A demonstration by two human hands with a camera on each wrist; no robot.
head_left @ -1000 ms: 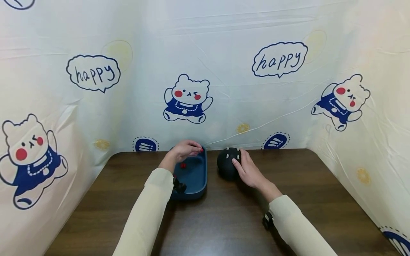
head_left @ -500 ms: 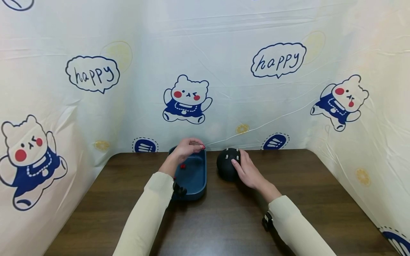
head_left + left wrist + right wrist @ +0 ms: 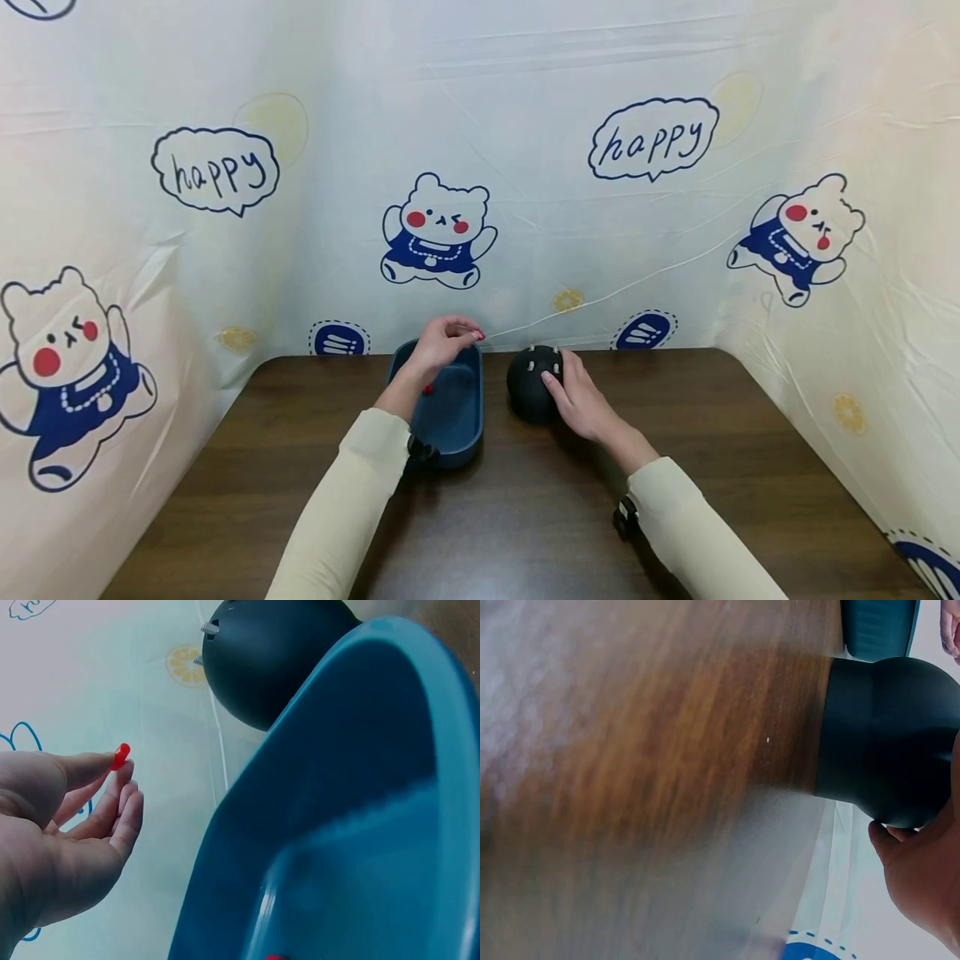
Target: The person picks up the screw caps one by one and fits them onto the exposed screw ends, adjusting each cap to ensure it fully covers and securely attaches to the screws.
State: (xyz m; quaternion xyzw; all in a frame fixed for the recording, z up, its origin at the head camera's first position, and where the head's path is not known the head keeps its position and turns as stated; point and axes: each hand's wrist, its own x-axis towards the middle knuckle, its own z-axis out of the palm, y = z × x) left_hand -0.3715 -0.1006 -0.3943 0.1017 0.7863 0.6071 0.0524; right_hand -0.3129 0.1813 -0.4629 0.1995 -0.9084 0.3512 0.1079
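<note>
My left hand (image 3: 438, 346) is raised above the far end of a blue tray (image 3: 459, 417), pinching a small red piece (image 3: 121, 755) between thumb and fingertips. The piece is too small to tell its kind. In the right wrist view, a black rounded object (image 3: 907, 742) with a straight-sided base stands on the table. Several short metal pegs stick up from its top in the head view. My right hand (image 3: 588, 404) grips this object from its right side, thumb toward the near face. Another red piece (image 3: 427, 389) lies in the tray, partly hidden by my left wrist.
The tray stands just left of the black object, with a narrow gap of wooden table (image 3: 495, 500) between them. A patterned curtain (image 3: 540, 250) hangs close behind the table's back edge. Black wrist cameras (image 3: 626, 517) are strapped to both forearms.
My left hand has lifted slightly up from inside the far end of the tray, carrying the red piece to the right and above the rim. My right hand keeps its grip in place.
</note>
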